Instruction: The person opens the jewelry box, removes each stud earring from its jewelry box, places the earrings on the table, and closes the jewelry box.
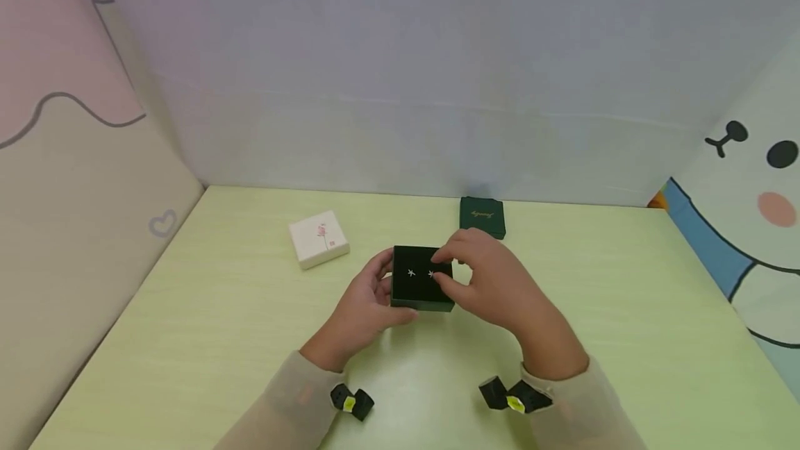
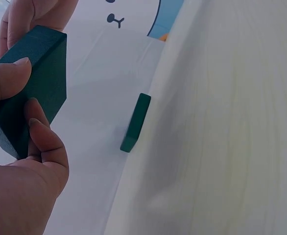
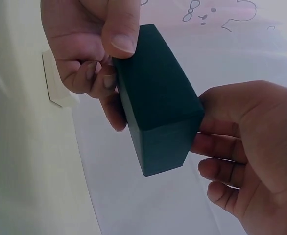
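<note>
My left hand (image 1: 369, 304) holds a small dark green jewelry box (image 1: 421, 305) by its left side, thumb at the near edge. Inside, two small silver star-like earrings (image 1: 411, 273) sit side by side on a black insert (image 1: 415, 290). At the box's right side is my right hand (image 1: 494, 280), its thumb and index finger spread apart over the insert, the thumb tip right by the right-hand earring. The left wrist view shows the box (image 2: 50, 73) tilted, with left fingers bent around it. In the right wrist view the box (image 3: 158, 88) hides the right fingertips.
A green lid (image 1: 482, 217) with gold lettering lies at the back of the pale table (image 1: 219, 339), by the white wall. To the left of the hands lies a white square box (image 1: 319, 239) with a pink flower print. Printed panels stand at both sides.
</note>
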### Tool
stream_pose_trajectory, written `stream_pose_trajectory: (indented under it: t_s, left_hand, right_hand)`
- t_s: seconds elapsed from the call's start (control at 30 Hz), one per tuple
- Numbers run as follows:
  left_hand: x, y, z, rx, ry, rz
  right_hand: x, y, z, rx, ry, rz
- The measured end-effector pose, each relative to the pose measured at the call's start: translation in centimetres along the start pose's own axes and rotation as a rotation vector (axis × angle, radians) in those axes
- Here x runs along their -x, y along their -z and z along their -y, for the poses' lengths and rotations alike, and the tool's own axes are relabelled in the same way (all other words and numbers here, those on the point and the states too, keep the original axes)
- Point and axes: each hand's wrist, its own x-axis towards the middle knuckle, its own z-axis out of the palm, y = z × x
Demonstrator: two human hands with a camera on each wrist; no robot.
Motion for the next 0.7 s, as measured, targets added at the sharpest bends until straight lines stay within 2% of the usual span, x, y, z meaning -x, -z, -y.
stream_pose_trajectory:
  t_s: [0.27,0.43,0.7]
  left_hand:
    - [0.13,-0.1,-0.18,-0.006,-0.001,0.001]
    - [0.15,-0.17,-0.16,-0.003,0.02,-0.002]
    - [0.0,-0.04,-0.24,0.004,-0.001,0.002]
  right_hand:
    - [-0.08,-0.29,0.49,0.133,-0.019,0.086]
    - [0.0,-0.48,0.39,0.165,-0.022,0.092]
    - [-0.29,-0.53,0.46,0.19,0.001,0.087]
